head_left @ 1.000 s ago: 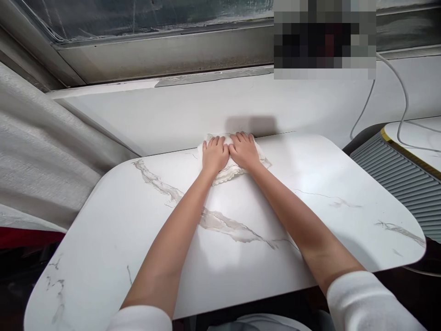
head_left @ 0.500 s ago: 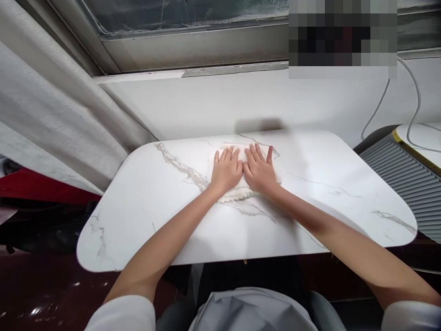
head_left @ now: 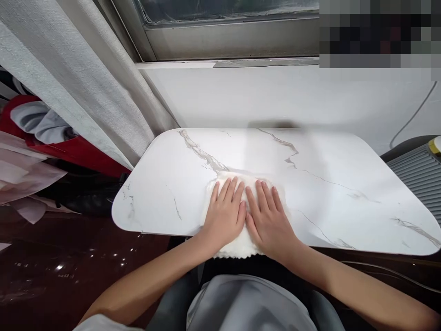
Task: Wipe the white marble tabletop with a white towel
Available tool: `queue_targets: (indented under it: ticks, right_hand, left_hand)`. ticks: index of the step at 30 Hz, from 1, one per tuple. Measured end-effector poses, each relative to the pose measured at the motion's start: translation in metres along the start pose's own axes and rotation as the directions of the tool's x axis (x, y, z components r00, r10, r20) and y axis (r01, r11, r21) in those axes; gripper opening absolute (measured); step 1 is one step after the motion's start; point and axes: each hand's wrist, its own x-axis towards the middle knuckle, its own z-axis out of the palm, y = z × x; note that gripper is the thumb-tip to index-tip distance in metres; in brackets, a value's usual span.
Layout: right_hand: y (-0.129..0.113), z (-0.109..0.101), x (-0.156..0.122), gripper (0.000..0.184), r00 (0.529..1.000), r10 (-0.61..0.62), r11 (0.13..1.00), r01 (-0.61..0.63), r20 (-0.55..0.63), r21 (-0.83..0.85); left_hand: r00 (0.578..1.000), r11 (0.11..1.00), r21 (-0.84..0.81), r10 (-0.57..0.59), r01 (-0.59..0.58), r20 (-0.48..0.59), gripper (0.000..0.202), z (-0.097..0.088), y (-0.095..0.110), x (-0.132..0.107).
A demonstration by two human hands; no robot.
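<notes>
A cream-white cloth (head_left: 239,247) with a scalloped edge lies on the white marble-patterned table (head_left: 151,193), at its near side. Its lower edge hangs slightly past the table's front edge. My left hand (head_left: 224,215) rests palm down on the left part of the cloth, fingers stretched out. Beside it, my right hand (head_left: 270,220) presses flat on the right part, fingers also extended. The two thumbs almost meet in the middle. Both palms hide much of the cloth.
Behind the table are a white wall (head_left: 220,96) and a window frame (head_left: 234,43). A grey curtain (head_left: 99,78) hangs at the left, near a red bag (head_left: 86,154) with clothing. At right stand a ribbed grey object (head_left: 418,172) and a cable (head_left: 413,115).
Both hands have slid the cloth from the table's middle toward me, to the front edge. The camera view has turned somewhat to the left.
</notes>
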Motion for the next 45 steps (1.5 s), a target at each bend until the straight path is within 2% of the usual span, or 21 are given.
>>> queue_targets:
  ticks: [4, 9, 12, 15, 16, 19, 21, 24, 28, 31, 34, 40, 45]
  right_hand:
    - [-0.022, 0.003, 0.009, 0.059, 0.998, -0.053, 0.998, 0.052, 0.018, 0.023]
    - [-0.029, 0.014, 0.046, 0.060, 0.994, -0.090, 0.994, 0.086, 0.065, 0.071]
    - [-0.015, 0.020, 0.081, 0.058, 0.990, -0.060, 0.989, 0.042, 0.125, 0.140]
    - [0.009, 0.026, 0.119, 0.054, 0.968, -0.003, 0.961, -0.066, 0.252, 0.267]
    - [0.018, 0.029, 0.130, 0.054, 0.964, 0.037, 0.950, -0.115, 0.262, 0.289]
    - [0.040, 0.042, 0.159, 0.054, 0.965, 0.163, 0.940, -0.215, 0.204, 0.266]
    - [0.051, 0.052, 0.176, 0.055, 0.969, 0.208, 0.945, -0.234, 0.130, 0.231]
    - [0.067, 0.066, 0.199, 0.056, 0.977, 0.207, 0.954, -0.214, 0.055, 0.208]
    - [0.081, 0.078, 0.229, 0.058, 0.984, 0.168, 0.964, -0.176, 0.053, 0.198]
    - [0.082, 0.085, 0.249, 0.056, 0.990, 0.141, 0.970, -0.143, 0.028, 0.197]
    - [0.073, 0.091, 0.266, 0.056, 0.992, 0.124, 0.976, -0.125, 0.013, 0.179]
    - [0.036, 0.100, 0.293, 0.056, 0.993, 0.114, 0.986, -0.118, 0.035, 0.120]
    - [0.004, 0.103, 0.295, 0.055, 0.995, 0.084, 0.987, -0.090, 0.048, 0.133]
  left_hand:
    - [0.999, 0.999, 0.011, -0.044, 0.044, -0.015, 0.051, -0.007, -0.019, -0.015]
    - [0.996, 0.995, 0.033, -0.093, 0.094, -0.009, 0.051, -0.012, -0.052, -0.001]
    - [0.991, 0.990, 0.039, -0.134, 0.134, -0.002, 0.050, -0.011, -0.069, 0.025]
    - [0.989, 0.989, 0.021, -0.146, 0.146, -0.020, 0.049, -0.005, -0.082, 0.062]
    - [0.991, 0.992, 0.006, -0.129, 0.129, -0.021, 0.048, -0.002, -0.086, 0.077]
    - [0.994, 0.994, -0.045, -0.103, 0.101, -0.025, 0.045, 0.005, -0.094, 0.120]
    - [0.993, 0.993, -0.061, -0.107, 0.105, -0.041, 0.044, 0.010, -0.099, 0.146]
    - [0.990, 0.991, -0.068, -0.122, 0.118, -0.063, 0.044, 0.014, -0.107, 0.175]
    - [0.990, 0.989, -0.072, -0.132, 0.128, -0.056, 0.045, 0.016, -0.125, 0.198]
    - [0.991, 0.990, -0.077, -0.125, 0.121, -0.047, 0.045, 0.016, -0.143, 0.207]
    - [0.990, 0.990, -0.070, -0.128, 0.124, -0.054, 0.045, 0.013, -0.163, 0.211]
    - [0.987, 0.988, -0.024, -0.154, 0.153, -0.039, 0.045, 0.003, -0.203, 0.209]
    - [0.987, 0.988, -0.021, -0.152, 0.151, -0.058, 0.045, -0.004, -0.228, 0.190]
